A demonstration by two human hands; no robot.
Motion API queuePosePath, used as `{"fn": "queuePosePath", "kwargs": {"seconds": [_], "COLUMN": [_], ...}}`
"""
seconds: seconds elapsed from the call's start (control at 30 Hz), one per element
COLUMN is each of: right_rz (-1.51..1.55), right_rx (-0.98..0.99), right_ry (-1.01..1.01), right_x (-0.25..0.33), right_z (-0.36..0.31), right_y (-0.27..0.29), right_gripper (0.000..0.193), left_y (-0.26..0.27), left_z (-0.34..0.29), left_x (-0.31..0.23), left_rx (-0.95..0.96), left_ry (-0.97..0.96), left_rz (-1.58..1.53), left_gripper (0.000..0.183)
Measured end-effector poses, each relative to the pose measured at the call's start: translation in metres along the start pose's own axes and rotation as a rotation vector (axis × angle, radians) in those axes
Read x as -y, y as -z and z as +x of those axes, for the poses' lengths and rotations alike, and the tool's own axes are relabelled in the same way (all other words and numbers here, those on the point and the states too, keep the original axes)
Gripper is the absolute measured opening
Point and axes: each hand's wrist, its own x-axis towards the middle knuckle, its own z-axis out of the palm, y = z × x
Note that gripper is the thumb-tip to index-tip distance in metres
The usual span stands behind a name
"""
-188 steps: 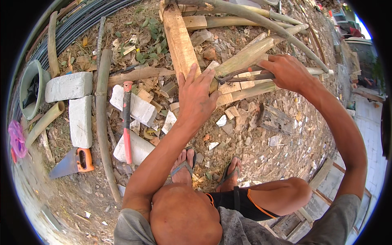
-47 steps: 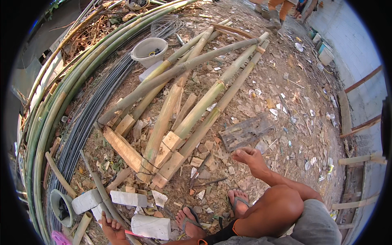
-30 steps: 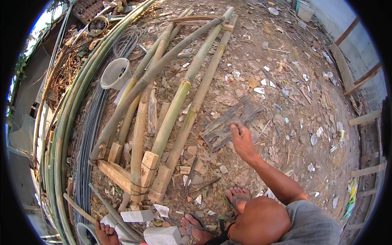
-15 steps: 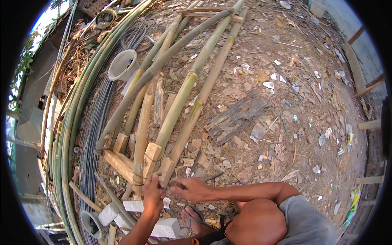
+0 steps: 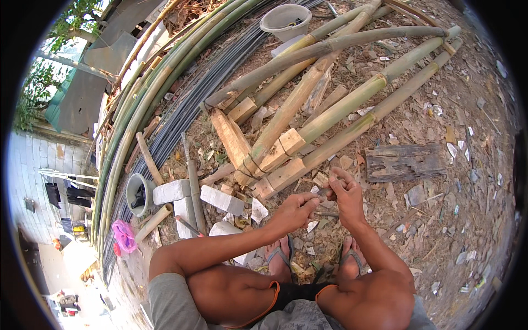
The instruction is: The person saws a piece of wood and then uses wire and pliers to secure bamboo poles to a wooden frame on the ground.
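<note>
No packages, labels, signs or screens show anywhere in this yard scene.

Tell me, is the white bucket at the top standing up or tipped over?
Standing up. The white bucket sits on the ground beside the bamboo poles with its open rim facing up, so you can see down inside it.

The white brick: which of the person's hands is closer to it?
The left. The left hand is just right of the white brick, with a small gap of ground between. The right hand sits further right, beyond the left hand.
</note>
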Motion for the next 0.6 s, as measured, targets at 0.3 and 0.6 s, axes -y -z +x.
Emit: {"fn": "queuePosePath", "kwargs": {"seconds": [0.3, 0.6], "right_rz": [0.021, -0.042], "right_rx": [0.112, 0.222], "right_ry": [-0.069, -0.095], "right_x": [-0.004, -0.001], "right_z": [0.001, -0.003], "right_y": [0.004, 0.002], "right_gripper": [0.058, 0.036], "left_y": [0.003, 0.001], "left_z": [0.003, 0.002], "left_x": [0.012, 0.01], "left_rx": [0.104, 0.219], "left_ry": [-0.018, 0.235], "left_rz": [-0.018, -0.304], "left_gripper": [0.04, 0.035]}}
